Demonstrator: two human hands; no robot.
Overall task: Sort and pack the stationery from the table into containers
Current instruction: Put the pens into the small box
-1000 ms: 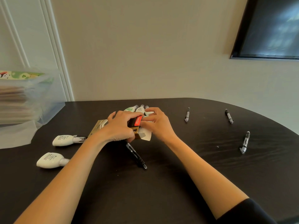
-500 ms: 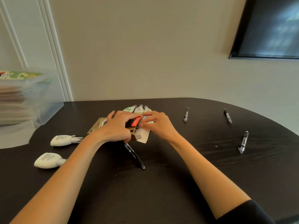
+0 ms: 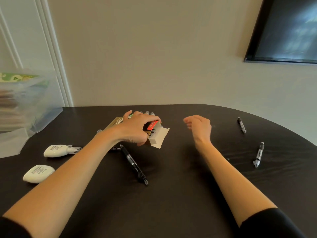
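My left hand (image 3: 135,128) grips a small gold and red cardboard pen box (image 3: 155,133) at the table's middle, its end flap folded open toward the right with dark pen ends showing inside. My right hand (image 3: 199,127) hovers to the right of the box, fingers loosely curled, holding nothing. A black pen (image 3: 133,164) lies just in front of the box. Two more pens (image 3: 241,124) (image 3: 258,154) lie at the right. Two white correction tape dispensers (image 3: 59,150) (image 3: 38,173) lie at the left. More dispenser tips (image 3: 147,113) peek out behind my left hand.
A clear plastic bin (image 3: 25,100) with stacked paper goods stands at the far left on the dark table (image 3: 171,203). A dark framed screen (image 3: 284,30) hangs on the wall at the upper right. The table's rounded edge curves along the right side.
My right hand has let go of the box and moved away to the right. The box flap now stands open. My left hand still holds the box.
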